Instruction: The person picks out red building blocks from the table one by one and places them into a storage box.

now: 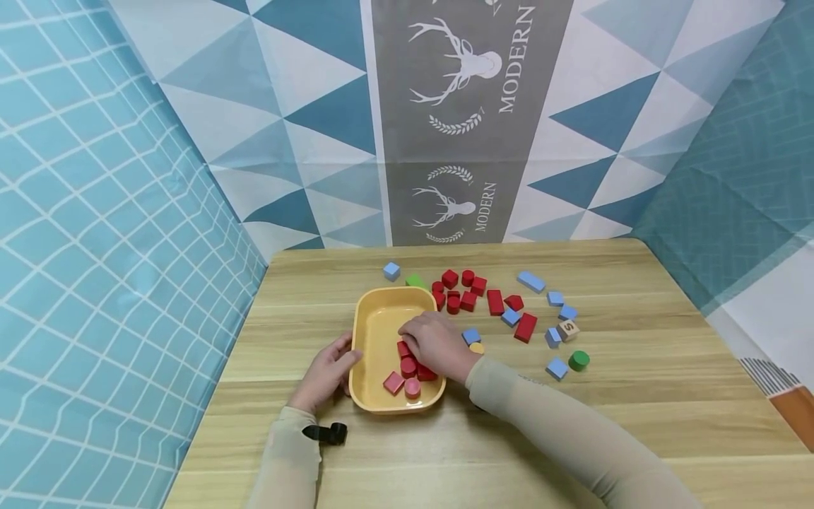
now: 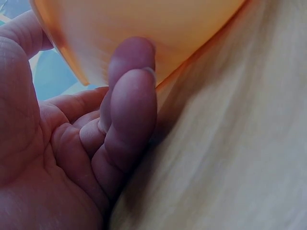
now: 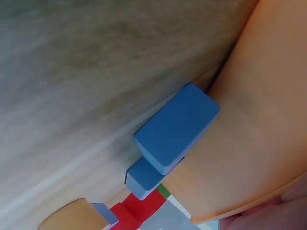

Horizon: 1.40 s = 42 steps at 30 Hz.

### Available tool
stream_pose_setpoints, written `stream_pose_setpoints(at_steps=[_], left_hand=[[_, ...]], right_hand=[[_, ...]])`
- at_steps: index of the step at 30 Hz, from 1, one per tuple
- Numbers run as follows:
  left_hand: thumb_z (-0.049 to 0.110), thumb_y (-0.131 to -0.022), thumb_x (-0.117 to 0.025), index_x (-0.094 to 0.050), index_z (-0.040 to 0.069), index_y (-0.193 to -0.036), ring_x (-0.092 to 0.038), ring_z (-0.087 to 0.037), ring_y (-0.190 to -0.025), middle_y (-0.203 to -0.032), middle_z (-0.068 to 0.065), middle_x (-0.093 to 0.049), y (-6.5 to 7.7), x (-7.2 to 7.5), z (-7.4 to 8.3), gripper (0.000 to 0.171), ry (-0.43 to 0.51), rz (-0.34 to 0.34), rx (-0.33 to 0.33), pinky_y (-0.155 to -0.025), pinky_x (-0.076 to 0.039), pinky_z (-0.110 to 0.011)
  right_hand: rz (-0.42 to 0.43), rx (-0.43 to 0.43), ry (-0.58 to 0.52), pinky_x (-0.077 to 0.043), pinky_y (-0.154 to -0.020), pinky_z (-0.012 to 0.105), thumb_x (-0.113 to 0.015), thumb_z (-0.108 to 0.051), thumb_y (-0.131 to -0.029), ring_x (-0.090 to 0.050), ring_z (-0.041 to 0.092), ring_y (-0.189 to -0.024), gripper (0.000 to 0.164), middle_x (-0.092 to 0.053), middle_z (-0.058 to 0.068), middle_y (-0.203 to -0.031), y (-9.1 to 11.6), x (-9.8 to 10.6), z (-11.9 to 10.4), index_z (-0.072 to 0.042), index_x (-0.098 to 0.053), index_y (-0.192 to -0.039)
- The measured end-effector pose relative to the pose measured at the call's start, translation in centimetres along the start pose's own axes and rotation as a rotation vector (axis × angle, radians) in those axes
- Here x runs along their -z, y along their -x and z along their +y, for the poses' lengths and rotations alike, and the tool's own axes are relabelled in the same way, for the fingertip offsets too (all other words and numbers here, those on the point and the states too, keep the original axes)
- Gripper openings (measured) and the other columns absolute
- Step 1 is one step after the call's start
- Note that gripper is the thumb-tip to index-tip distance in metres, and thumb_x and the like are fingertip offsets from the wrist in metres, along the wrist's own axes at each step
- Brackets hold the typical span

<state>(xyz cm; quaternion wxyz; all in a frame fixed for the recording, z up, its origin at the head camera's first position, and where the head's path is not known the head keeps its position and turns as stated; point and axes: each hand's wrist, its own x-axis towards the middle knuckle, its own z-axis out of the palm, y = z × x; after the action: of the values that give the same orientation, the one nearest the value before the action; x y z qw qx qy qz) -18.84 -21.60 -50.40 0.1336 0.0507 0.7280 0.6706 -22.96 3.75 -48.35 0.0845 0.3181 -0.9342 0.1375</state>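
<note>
A yellow plastic tray (image 1: 375, 318) stands on the table with several red blocks (image 1: 408, 367) in its front right part. My left hand (image 1: 329, 370) grips its left side: the thumb lies over the rim, and fingers (image 2: 133, 103) touch the outer wall in the left wrist view. Over the tray's right rim reaches my right hand (image 1: 439, 345), with its fingers down inside by the red blocks. What those fingertips hold, if anything, is hidden beneath the hand. In the right wrist view only a bit of that hand (image 3: 273, 215) shows past the tray wall (image 3: 268, 110).
Behind and right of the tray lie several loose red blocks (image 1: 468, 301). Blue blocks (image 1: 531, 281), a lettered wooden cube (image 1: 568, 329) and a green cylinder (image 1: 579, 360) are scattered farther right. Close to the tray's outer wall sits a blue block (image 3: 177, 127).
</note>
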Motion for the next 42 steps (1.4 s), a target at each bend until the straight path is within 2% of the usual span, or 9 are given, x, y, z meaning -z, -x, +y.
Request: stream_pose_setpoints(at_steps=[4, 9, 12, 14, 18, 25, 30, 37, 42], left_hand=[[0.021, -0.099, -0.059, -0.036, 0.006, -0.151, -0.058, -0.022, -0.055, -0.136, -0.019, -0.052, -0.5, 0.5, -1.8, 0.059, 0.005, 0.025, -0.011, -0.040, -0.051, -0.026], [0.018, -0.099, -0.059, -0.037, 0.007, -0.151, -0.057, -0.021, -0.054, -0.137, -0.017, -0.052, -0.5, 0.4, -1.8, 0.058, -0.007, 0.034, -0.013, -0.040, -0.050, -0.026], [0.018, -0.099, -0.058, -0.036, 0.008, -0.151, -0.058, -0.022, -0.055, -0.137, -0.016, -0.052, -0.6, 0.5, -1.8, 0.057, -0.015, 0.026, -0.019, -0.040, -0.051, -0.026], [0.018, -0.099, -0.057, -0.036, 0.008, -0.152, -0.059, -0.023, -0.056, -0.137, -0.016, -0.052, -0.7, 0.5, -1.8, 0.057, -0.019, 0.024, -0.017, -0.040, -0.051, -0.026], [0.019, -0.099, -0.058, -0.038, 0.008, -0.151, -0.061, -0.026, -0.058, -0.135, -0.017, -0.054, -0.6, 0.7, -1.8, 0.056, -0.026, 0.034, -0.016, -0.039, -0.051, -0.027], [0.019, -0.099, -0.058, -0.039, 0.008, -0.150, -0.060, -0.024, -0.057, -0.134, -0.018, -0.054, -0.7, 0.6, -1.8, 0.055, -0.011, 0.035, -0.016, -0.039, -0.051, -0.026], [0.018, -0.099, -0.058, -0.038, 0.007, -0.150, -0.061, -0.026, -0.060, -0.134, -0.018, -0.054, -0.9, 0.3, -1.8, 0.056, 0.008, 0.026, -0.016, -0.040, -0.051, -0.027], [0.018, -0.100, -0.058, -0.037, 0.007, -0.151, -0.062, -0.028, -0.062, -0.136, -0.018, -0.052, -0.8, 0.3, -1.7, 0.056, 0.015, 0.023, -0.017, -0.040, -0.051, -0.027], [0.018, -0.099, -0.058, -0.038, 0.007, -0.150, -0.061, -0.026, -0.059, -0.136, -0.018, -0.053, -0.7, 0.3, -1.7, 0.056, 0.020, 0.027, -0.012, -0.039, -0.051, -0.027]], right_hand=[[0.031, 0.011, -0.091, -0.048, -0.096, 0.035, -0.063, -0.027, -0.096, -0.054, 0.011, -0.103, 0.019, -0.068, -0.006, -0.107, 0.1, 0.0, 0.3, -0.019, -0.073, -0.110], [0.120, -0.035, -0.253, -0.046, -0.098, 0.042, -0.061, -0.027, -0.097, -0.048, 0.016, -0.113, 0.026, -0.064, 0.001, -0.119, 1.3, 1.3, 3.1, -0.011, -0.069, -0.117], [0.145, -0.159, -0.220, -0.045, -0.097, 0.049, -0.064, -0.030, -0.096, -0.046, 0.022, -0.115, 0.032, -0.062, 0.005, -0.122, 3.0, 2.5, 6.4, -0.010, -0.067, -0.120], [0.139, -0.255, -0.179, -0.046, -0.093, 0.050, -0.067, -0.030, -0.094, -0.049, 0.026, -0.108, 0.029, -0.065, 0.007, -0.110, 4.5, 3.4, 9.0, -0.007, -0.067, -0.112], [0.041, -0.417, -0.078, -0.047, -0.072, 0.043, -0.074, -0.038, -0.088, -0.051, 0.026, -0.080, 0.031, -0.062, 0.004, -0.083, 7.3, 5.3, 12.7, -0.010, -0.064, -0.094], [-0.198, -0.411, -0.010, -0.044, -0.058, 0.034, -0.083, -0.036, -0.079, -0.050, 0.021, -0.065, 0.034, -0.058, 0.001, -0.072, 9.8, 6.7, 14.6, -0.008, -0.064, -0.087], [-0.211, -0.416, 0.024, -0.043, -0.053, 0.031, -0.082, -0.034, -0.080, -0.049, 0.020, -0.062, 0.031, -0.055, 0.001, -0.071, 9.6, 6.9, 13.9, -0.010, -0.062, -0.085], [0.015, -0.274, -0.101, -0.050, -0.064, 0.034, -0.083, -0.032, -0.079, -0.054, 0.020, -0.076, 0.029, -0.061, -0.001, -0.085, 5.5, 8.9, 7.7, -0.013, -0.065, -0.092], [-0.068, -0.130, -0.218, -0.052, -0.078, 0.033, -0.081, -0.040, -0.080, -0.052, 0.016, -0.090, 0.039, -0.061, -0.007, -0.096, 2.3, 7.2, 2.6, -0.017, -0.064, -0.106]])
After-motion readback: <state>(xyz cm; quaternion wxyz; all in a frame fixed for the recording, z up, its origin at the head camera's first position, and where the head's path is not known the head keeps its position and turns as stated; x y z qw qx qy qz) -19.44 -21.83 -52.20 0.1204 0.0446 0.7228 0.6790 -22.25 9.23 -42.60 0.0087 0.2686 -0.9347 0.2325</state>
